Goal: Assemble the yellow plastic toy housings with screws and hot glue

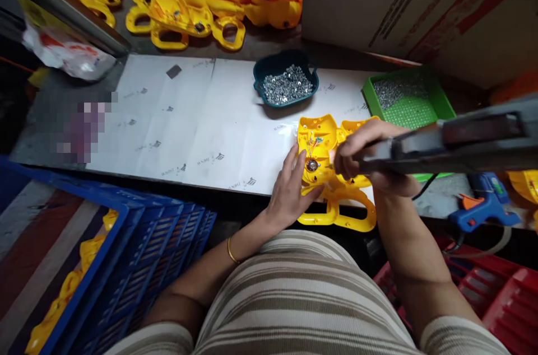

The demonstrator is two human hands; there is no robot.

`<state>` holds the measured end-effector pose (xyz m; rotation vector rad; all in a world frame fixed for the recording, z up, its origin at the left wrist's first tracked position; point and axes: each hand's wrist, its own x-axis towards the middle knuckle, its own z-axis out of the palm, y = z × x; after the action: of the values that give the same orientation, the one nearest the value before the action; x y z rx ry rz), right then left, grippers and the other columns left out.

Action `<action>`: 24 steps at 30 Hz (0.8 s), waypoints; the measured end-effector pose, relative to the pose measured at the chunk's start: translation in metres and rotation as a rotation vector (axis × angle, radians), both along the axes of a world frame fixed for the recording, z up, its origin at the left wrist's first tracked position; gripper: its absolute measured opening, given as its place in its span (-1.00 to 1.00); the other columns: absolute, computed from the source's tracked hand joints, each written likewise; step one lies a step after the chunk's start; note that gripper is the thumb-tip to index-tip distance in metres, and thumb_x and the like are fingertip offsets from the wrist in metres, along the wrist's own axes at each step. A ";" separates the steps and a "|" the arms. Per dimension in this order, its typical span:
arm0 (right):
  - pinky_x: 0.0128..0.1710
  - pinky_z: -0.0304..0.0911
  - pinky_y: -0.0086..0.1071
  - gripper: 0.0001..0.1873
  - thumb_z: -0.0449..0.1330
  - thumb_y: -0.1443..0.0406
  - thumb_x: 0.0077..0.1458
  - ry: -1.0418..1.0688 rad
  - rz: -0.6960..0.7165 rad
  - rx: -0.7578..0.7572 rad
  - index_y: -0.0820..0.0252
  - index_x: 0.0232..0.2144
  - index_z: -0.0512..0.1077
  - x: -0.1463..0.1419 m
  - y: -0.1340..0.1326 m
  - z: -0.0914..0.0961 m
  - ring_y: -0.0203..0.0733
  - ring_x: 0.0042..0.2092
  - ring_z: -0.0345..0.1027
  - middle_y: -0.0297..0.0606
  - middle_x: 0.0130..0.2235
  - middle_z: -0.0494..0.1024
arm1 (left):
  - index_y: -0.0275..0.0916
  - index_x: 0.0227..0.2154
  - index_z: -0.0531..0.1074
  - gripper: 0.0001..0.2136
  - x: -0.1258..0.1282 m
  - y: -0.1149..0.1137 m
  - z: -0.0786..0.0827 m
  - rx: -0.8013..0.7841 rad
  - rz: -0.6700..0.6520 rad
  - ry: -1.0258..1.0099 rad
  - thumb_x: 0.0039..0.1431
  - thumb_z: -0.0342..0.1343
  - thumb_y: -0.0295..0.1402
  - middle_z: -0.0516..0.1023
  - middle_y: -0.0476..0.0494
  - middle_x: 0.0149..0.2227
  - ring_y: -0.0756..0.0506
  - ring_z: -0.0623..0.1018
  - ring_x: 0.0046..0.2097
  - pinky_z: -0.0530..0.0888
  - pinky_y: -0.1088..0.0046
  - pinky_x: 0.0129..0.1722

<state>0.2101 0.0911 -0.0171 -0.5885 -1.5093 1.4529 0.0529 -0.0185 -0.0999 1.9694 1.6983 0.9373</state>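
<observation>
A yellow plastic shell (321,130) lies hollow side up near the front edge of the table, with thin wires and a small round speaker (312,165) inside. Its looped handle (357,223) sticks out over the edge. My left hand (288,192) grips the shell's left side, fingers along the rim and thumb across the lower part. Above the shell's right half, my right hand (361,153) is wrapped round a grey electric screwdriver (454,142), blurred and reaching to the right border. Its tip is hidden by my fingers.
Behind stands a dark teal basket (257,88) of screws. A green tray (445,103) holds more small metal pieces. Yellow shells (180,8) are piled at the back beside a cardboard box (399,2). A blue glue gun (479,206) lies right; blue crates (138,248) stand lower left.
</observation>
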 end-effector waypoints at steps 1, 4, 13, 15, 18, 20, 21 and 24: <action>-0.66 0.26 -0.36 -0.63 0.33 -0.01 -0.21 0.061 0.055 0.011 0.10 -0.42 0.52 0.005 -0.001 0.003 -0.31 -0.65 0.23 -0.43 -0.67 0.32 | -0.22 0.33 -0.08 -0.25 0.000 -0.002 0.004 -0.018 0.004 0.020 0.20 0.14 -0.13 0.02 -0.50 0.32 -0.32 0.18 0.33 0.43 0.16 0.11; -0.66 0.23 -0.36 -0.68 0.27 0.14 -0.04 0.240 0.126 0.081 0.19 -0.24 0.52 0.021 -0.004 0.007 -0.30 -0.62 0.26 -0.36 -0.59 0.37 | -0.23 0.28 0.11 -0.30 -0.011 0.006 0.019 -0.004 0.030 0.089 0.16 0.16 -0.05 0.12 -0.45 0.28 -0.31 0.39 0.17 0.52 0.18 -0.04; -0.67 0.16 -0.38 -0.66 0.15 0.24 -0.04 0.369 0.014 0.139 0.27 -0.18 0.44 0.035 -0.021 -0.002 -0.32 -0.61 0.23 -0.39 -0.57 0.32 | -0.21 -0.05 0.55 -0.72 -0.086 0.178 0.059 -0.092 0.116 0.497 0.23 0.10 -0.29 0.52 -0.29 -0.06 -0.31 0.39 0.04 0.35 0.09 0.01; -0.67 0.15 -0.38 -0.65 0.13 0.23 -0.04 0.353 -0.025 0.156 0.28 -0.18 0.45 0.035 -0.027 -0.002 -0.32 -0.62 0.23 -0.39 -0.56 0.31 | -0.23 -0.10 0.58 -0.72 -0.088 0.202 0.061 -0.245 0.052 0.561 0.14 0.19 -0.28 0.57 -0.32 -0.12 -0.36 0.42 0.03 0.32 0.03 0.02; -0.66 0.14 -0.38 -0.66 0.14 0.22 -0.02 0.310 -0.076 0.133 0.27 -0.19 0.45 0.037 -0.033 -0.003 -0.32 -0.61 0.22 -0.40 -0.57 0.31 | -0.24 -0.23 0.63 -0.81 -0.085 0.213 0.058 -0.314 0.014 0.544 0.08 0.24 -0.36 0.62 -0.28 -0.21 -0.31 0.52 -0.08 0.37 0.18 -0.06; -0.65 0.15 -0.38 -0.68 0.14 0.21 -0.01 0.296 -0.098 0.109 0.25 -0.19 0.44 0.039 -0.034 -0.004 -0.31 -0.60 0.22 -0.39 -0.57 0.31 | -0.23 -0.26 0.64 -0.84 -0.084 0.211 0.054 -0.303 0.024 0.506 0.10 0.22 -0.40 0.63 -0.23 -0.24 -0.24 0.55 -0.16 0.40 0.31 -0.17; -0.65 0.15 -0.37 -0.68 0.14 0.21 -0.01 0.295 -0.096 0.107 0.25 -0.20 0.44 0.040 -0.035 -0.004 -0.31 -0.60 0.23 -0.39 -0.57 0.31 | -0.24 -0.28 0.64 -0.85 -0.083 0.209 0.052 -0.294 0.030 0.487 0.11 0.21 -0.41 0.64 -0.22 -0.26 -0.22 0.56 -0.18 0.40 0.35 -0.21; -0.63 0.18 -0.35 -0.69 0.15 0.21 0.00 0.290 -0.087 0.108 0.24 -0.19 0.44 0.041 -0.037 -0.003 -0.29 -0.59 0.25 -0.38 -0.57 0.32 | -0.24 -0.30 0.64 -0.87 -0.085 0.207 0.045 -0.246 0.054 0.444 0.12 0.21 -0.40 0.63 -0.20 -0.27 -0.17 0.56 -0.20 0.40 0.39 -0.22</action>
<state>0.2515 0.0542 -0.0197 -0.3568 -1.3080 1.3180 -0.0325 0.1889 -0.0548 2.0724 1.9930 0.2920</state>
